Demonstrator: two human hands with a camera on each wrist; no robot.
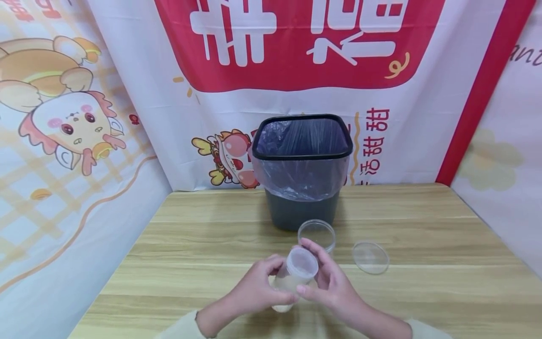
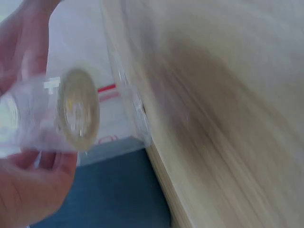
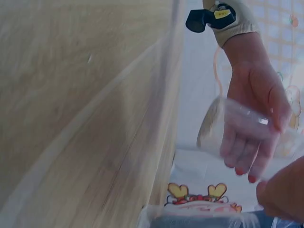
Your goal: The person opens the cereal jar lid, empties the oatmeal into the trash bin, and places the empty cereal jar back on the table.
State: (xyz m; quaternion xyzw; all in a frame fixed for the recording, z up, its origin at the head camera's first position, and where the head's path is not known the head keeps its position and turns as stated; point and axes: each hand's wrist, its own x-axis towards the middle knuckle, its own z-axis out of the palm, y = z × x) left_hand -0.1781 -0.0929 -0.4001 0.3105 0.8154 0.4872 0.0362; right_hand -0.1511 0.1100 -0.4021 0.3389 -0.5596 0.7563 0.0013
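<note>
A clear plastic jar (image 1: 285,282) with a whitish, see-through lid (image 1: 302,262) is held tilted above the table, lid end up and leaning away to the right. My left hand (image 1: 258,285) grips its body, thumb on the near side. With the thumb near the lid's lower edge and fingers behind it, my right hand (image 1: 332,285) holds the jar's upper part. Its round base (image 2: 78,109) faces the left wrist camera. In the right wrist view, the left fingers (image 3: 240,147) show through the clear wall of the jar.
Just beyond the hands stands a clear round container (image 1: 316,235), partly hidden by the right fingers. A clear flat disc (image 1: 370,257) lies to its right on the wooden table (image 1: 203,235). A dark bin (image 1: 302,212) with a plastic liner stands at the back against a printed cloth.
</note>
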